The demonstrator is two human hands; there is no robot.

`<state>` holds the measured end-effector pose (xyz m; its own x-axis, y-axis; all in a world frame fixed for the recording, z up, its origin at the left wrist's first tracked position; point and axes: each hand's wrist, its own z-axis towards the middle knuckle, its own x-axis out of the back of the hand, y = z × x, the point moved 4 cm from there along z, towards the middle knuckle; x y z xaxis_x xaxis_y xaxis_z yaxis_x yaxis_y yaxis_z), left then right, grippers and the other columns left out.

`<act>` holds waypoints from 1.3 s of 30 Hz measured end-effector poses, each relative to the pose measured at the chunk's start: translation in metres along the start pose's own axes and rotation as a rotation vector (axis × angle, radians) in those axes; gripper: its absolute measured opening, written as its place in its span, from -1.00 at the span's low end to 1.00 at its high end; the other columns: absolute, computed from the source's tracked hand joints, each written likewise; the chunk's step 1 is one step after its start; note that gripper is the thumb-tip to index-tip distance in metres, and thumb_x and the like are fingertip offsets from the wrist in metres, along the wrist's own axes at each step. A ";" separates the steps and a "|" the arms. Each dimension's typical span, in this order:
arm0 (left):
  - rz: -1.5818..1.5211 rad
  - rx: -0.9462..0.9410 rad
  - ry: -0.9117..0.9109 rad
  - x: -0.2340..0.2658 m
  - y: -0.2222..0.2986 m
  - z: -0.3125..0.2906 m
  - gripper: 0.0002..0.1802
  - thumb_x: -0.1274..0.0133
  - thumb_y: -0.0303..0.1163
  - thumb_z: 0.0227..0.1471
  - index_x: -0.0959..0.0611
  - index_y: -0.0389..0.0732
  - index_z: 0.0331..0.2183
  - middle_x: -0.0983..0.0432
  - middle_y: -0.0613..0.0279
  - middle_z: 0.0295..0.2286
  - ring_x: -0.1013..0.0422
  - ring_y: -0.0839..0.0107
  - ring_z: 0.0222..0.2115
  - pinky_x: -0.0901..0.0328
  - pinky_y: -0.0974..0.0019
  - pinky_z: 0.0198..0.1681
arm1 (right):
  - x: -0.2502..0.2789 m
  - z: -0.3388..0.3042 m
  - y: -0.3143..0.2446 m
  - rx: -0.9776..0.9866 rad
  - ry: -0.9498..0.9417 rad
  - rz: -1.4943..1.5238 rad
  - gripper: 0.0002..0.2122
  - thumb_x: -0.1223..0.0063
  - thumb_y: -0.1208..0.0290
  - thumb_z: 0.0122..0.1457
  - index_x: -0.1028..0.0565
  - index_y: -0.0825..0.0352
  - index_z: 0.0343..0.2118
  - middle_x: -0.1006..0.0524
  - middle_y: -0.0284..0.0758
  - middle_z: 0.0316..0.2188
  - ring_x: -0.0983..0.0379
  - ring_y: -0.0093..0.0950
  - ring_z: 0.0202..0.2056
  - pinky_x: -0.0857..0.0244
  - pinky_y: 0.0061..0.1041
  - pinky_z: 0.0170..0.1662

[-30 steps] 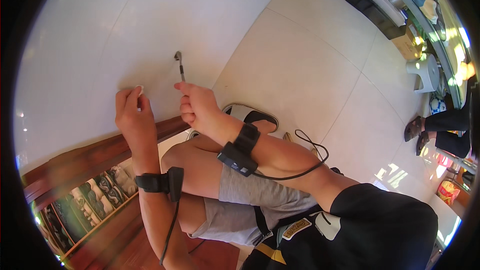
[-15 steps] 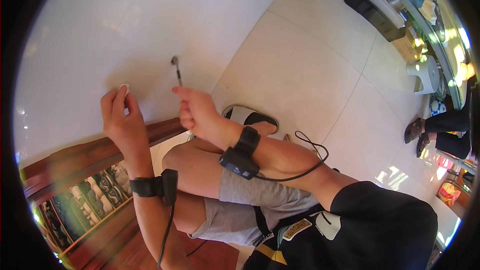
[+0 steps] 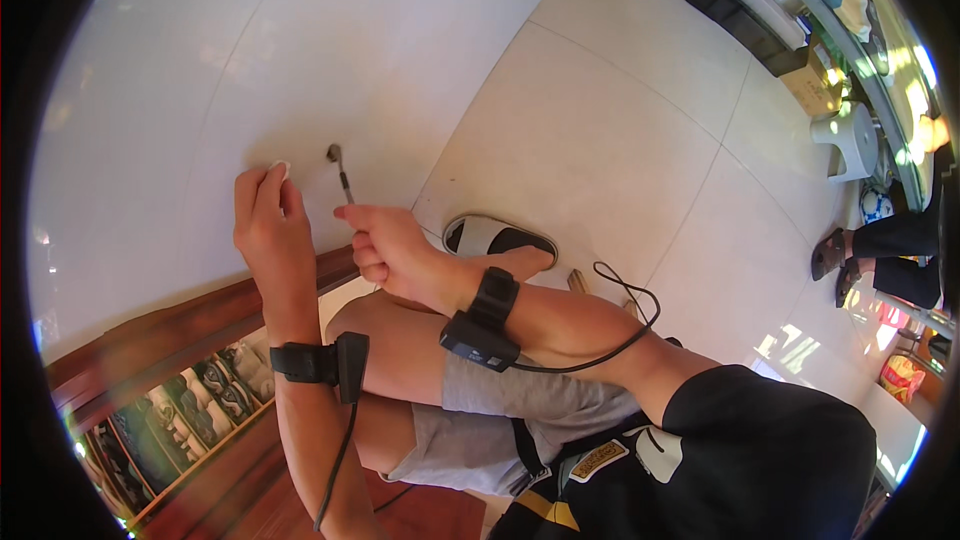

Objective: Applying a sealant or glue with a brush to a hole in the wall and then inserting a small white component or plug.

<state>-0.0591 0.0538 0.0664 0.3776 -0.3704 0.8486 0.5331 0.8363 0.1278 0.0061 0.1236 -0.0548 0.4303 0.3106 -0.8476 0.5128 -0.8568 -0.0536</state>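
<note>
My left hand (image 3: 274, 225) is raised against the white wall panel (image 3: 150, 160), its fingers pinched on a small white piece (image 3: 283, 168). Most of that piece is hidden by the fingertips, so its kind does not show. Just to the right, my right hand (image 3: 395, 252) is closed round the handle of a slim metal tool with a short dark head, like a small hammer (image 3: 342, 175). The tool's head points up and away, a short gap from the left fingertips and near the wall. Black straps with small boxes and cables circle both wrists.
Below my left arm is a reddish wooden cabinet (image 3: 150, 325) with an open drawer of rolled cloth items (image 3: 190, 405). My slippered foot (image 3: 500, 238) rests on the tiled floor. A white stool (image 3: 848, 140), boxes and another person's legs (image 3: 890, 245) are at the right.
My left hand has shifted right and slightly down in the picture, nearer the tool. The tool's head and my right hand sit lower. Both hands keep their hold.
</note>
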 end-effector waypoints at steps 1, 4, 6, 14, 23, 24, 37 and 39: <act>0.011 -0.023 -0.007 -0.001 0.000 0.003 -0.76 -0.13 -0.74 -0.04 -0.66 -0.37 -0.25 -0.51 0.09 -0.28 -0.50 0.11 -0.32 -0.42 0.18 -0.31 | 0.001 0.006 -0.005 -0.002 0.000 0.001 -0.70 0.00 0.38 0.27 -0.43 0.28 0.05 -0.08 -0.60 -0.65 0.06 -0.73 -0.70 0.23 -0.64 -0.68; -0.022 -0.039 -0.085 -0.019 0.010 0.007 -0.76 -0.11 -0.74 -0.04 -0.66 -0.38 -0.26 -0.52 0.07 -0.28 -0.51 0.09 -0.32 -0.42 0.16 -0.31 | 0.042 0.038 -0.064 0.232 0.138 0.138 -0.71 -0.03 0.33 0.29 -0.44 0.28 0.02 -0.09 -0.61 -0.66 0.05 -0.71 -0.71 0.24 -0.64 -0.68; -0.026 -0.023 -0.147 -0.027 0.004 0.001 -0.76 -0.10 -0.75 -0.04 -0.65 -0.39 -0.26 -0.52 0.06 -0.28 -0.51 0.07 -0.33 -0.41 0.15 -0.31 | 0.040 0.032 -0.050 0.197 0.120 0.115 -0.73 -0.02 0.33 0.30 -0.44 0.28 0.01 -0.09 -0.60 -0.67 0.06 -0.71 -0.72 0.24 -0.63 -0.68; -0.054 -0.014 -0.090 -0.031 0.015 0.010 -0.78 -0.10 -0.73 -0.05 -0.66 -0.38 -0.27 -0.51 0.03 -0.30 -0.50 0.02 -0.36 -0.40 0.11 -0.32 | 0.041 0.035 -0.070 0.225 0.133 0.119 -0.80 0.00 0.35 0.30 -0.49 0.27 -0.07 -0.12 -0.56 -0.67 0.05 -0.69 -0.72 0.23 -0.60 -0.68; -0.084 -0.050 -0.170 -0.055 0.020 0.013 -0.76 -0.09 -0.74 -0.07 -0.65 -0.38 -0.27 -0.49 0.04 -0.30 -0.48 0.03 -0.31 -0.38 0.10 -0.29 | 0.036 0.018 -0.069 0.237 0.230 -0.173 -0.77 -0.02 0.35 0.29 -0.53 0.34 -0.08 -0.20 -0.49 -0.62 0.01 -0.68 -0.71 0.18 -0.59 -0.68; -0.085 -0.050 -0.172 -0.057 0.020 0.009 -0.76 -0.09 -0.74 -0.07 -0.65 -0.38 -0.27 -0.49 0.04 -0.30 -0.48 0.03 -0.31 -0.38 0.10 -0.29 | 0.040 0.020 -0.078 0.291 0.235 -0.183 -0.78 -0.02 0.35 0.29 -0.54 0.35 -0.10 -0.22 -0.49 -0.61 -0.01 -0.67 -0.71 0.17 -0.59 -0.69; -0.021 0.019 -0.013 -0.019 0.004 -0.003 -0.75 -0.13 -0.72 -0.04 -0.67 -0.35 -0.24 -0.53 0.08 -0.28 -0.52 0.12 -0.34 -0.42 0.19 -0.33 | 0.005 -0.004 -0.020 0.173 0.124 -0.169 -0.73 -0.02 0.36 0.28 -0.50 0.37 -0.02 -0.16 -0.55 -0.66 0.04 -0.70 -0.72 0.22 -0.60 -0.69; -0.008 0.025 -0.020 -0.019 -0.001 -0.001 -0.75 -0.13 -0.72 -0.03 -0.67 -0.34 -0.24 -0.53 0.08 -0.27 -0.52 0.12 -0.33 -0.43 0.19 -0.33 | -0.001 -0.007 -0.025 0.132 0.110 -0.162 -0.71 0.00 0.36 0.29 -0.49 0.37 0.00 -0.14 -0.56 -0.66 0.05 -0.70 -0.72 0.22 -0.60 -0.69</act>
<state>-0.0659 0.0597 0.0496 0.3584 -0.3690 0.8575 0.5168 0.8434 0.1469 -0.0016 0.1478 -0.0486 0.4327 0.4852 -0.7598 0.4834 -0.8363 -0.2587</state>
